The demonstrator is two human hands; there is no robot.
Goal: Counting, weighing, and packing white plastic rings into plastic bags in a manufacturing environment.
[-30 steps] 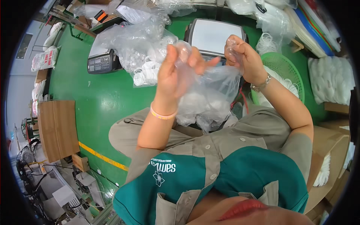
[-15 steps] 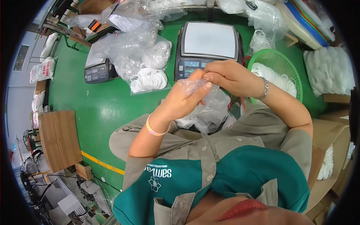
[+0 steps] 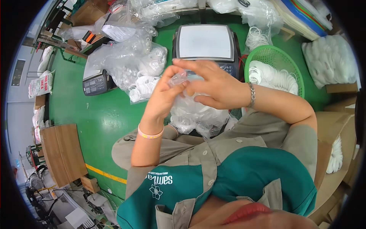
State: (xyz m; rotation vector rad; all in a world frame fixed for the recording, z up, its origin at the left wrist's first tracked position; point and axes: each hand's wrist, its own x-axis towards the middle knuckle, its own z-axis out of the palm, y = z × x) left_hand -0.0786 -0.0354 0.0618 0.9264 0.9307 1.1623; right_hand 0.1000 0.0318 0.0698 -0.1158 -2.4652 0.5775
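Observation:
A clear plastic bag [image 3: 202,116] hangs crumpled over my lap, in front of the scale. My left hand [image 3: 163,93] is closed, pinching the gathered top of this bag between thumb and fingers. Just beside it, my right hand [image 3: 221,86] is spread over the bag's top, fingers stretched apart and thumb out; it grips nothing that I can see. Behind my hands stands a digital scale [image 3: 206,42] with a bare white pan, its display mostly hidden by them. To the right is a green mesh basket [image 3: 295,63] with white cord loops [image 3: 272,78].
Left of the scale, plastic bags with white rings [image 3: 145,86] lean on a second scale [image 3: 95,84]. A cardboard box [image 3: 63,154] stands at left. Stuffed clear bags [image 3: 329,61] and open cartons [image 3: 328,126] line the right side. A metal post rises behind the scale.
My right hand has let go of the bag's top and spread its fingers. My left hand has moved left, still pinching the bag. The view has shifted slightly.

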